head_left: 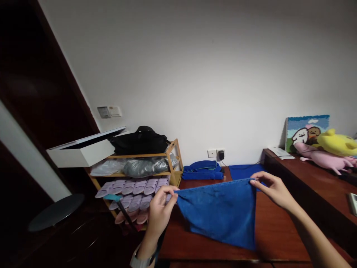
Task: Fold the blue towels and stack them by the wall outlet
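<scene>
A blue cloth [220,212] hangs stretched between my two hands above the brown wooden table [281,230]. Its upper left corner is pinched by my left hand [163,204], thumb against fingers. My right hand [270,188] pinches the upper right corner in the same way. The top edge runs nearly straight, rising slightly to the right, and the lower left part is slanted. Behind it, folded blue cloths [202,170] lie in a pile on the table by the wall. A flat blue cloth [242,172] is spread to the right of that pile.
Left of the table stands a wooden rack [171,160] with rows of purple slippers [134,187], a black bag [141,141] and an open white box [83,154]. A charger [221,155] sits in the wall socket. Plush toys [325,158] lie on the raised right-hand surface.
</scene>
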`<act>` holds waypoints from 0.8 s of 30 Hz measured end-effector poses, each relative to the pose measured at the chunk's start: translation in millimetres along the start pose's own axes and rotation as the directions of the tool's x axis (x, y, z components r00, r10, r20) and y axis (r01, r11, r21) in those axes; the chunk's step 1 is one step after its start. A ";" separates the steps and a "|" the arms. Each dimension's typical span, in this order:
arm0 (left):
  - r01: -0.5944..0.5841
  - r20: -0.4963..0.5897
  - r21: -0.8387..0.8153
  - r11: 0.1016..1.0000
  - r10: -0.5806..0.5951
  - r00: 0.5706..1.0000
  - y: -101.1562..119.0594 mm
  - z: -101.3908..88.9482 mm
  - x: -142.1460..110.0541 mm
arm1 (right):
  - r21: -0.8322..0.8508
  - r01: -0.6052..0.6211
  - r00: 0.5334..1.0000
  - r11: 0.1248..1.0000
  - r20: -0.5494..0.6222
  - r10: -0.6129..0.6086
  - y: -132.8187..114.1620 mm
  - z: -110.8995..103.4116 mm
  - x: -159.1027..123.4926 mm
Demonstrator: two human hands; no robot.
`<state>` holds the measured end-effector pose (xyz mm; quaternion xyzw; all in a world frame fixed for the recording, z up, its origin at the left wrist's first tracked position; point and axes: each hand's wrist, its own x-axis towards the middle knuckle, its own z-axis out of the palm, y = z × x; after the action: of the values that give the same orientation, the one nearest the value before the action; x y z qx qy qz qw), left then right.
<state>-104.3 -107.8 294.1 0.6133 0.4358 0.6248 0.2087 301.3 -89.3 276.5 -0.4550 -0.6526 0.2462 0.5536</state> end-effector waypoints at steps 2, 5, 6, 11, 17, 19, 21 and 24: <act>0.008 0.015 -0.040 0.999 -0.007 1.000 -1.1 3.2 -1.0 | 0.020 -0.013 0.999 1.000 -0.040 0.014 -1.6 -3.5 -11.8; 0.033 0.029 -0.056 0.998 -0.032 0.999 -25.1 11.7 3.3 | 0.039 -0.045 0.998 0.998 -0.052 0.047 12.1 2.5 -21.8; 0.049 0.035 -0.042 0.998 -0.048 0.998 -39.2 16.4 7.0 | 0.042 -0.059 0.997 0.997 -0.042 0.061 22.7 7.5 -21.3; 0.119 0.085 0.216 0.969 -0.140 0.986 -128.9 50.8 40.4 | -0.055 -0.141 0.989 0.988 0.029 0.143 106.5 50.9 18.9; 0.083 0.134 0.433 0.897 -0.155 0.979 -197.0 91.6 36.1 | -0.319 -0.284 0.959 0.904 -0.083 0.272 171.2 117.1 50.8; 0.021 0.219 0.472 0.882 -0.141 0.966 -208.1 102.1 7.5 | -0.366 -0.317 0.948 0.875 -0.106 0.299 177.9 140.1 23.0; -0.044 0.327 0.480 0.876 -0.132 0.936 -219.6 109.9 -27.2 | -0.423 -0.335 0.941 0.842 -0.103 0.322 185.8 165.8 -24.3; -0.193 0.515 0.528 0.827 -0.131 0.847 -242.2 114.7 -71.7 | -0.600 -0.283 0.944 0.748 -0.036 0.328 206.1 204.1 -108.9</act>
<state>-50.3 -2.6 43.1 0.8024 0.5141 0.2781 0.1206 171.3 -50.7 -2.2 -0.6973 -0.6327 0.1313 0.3101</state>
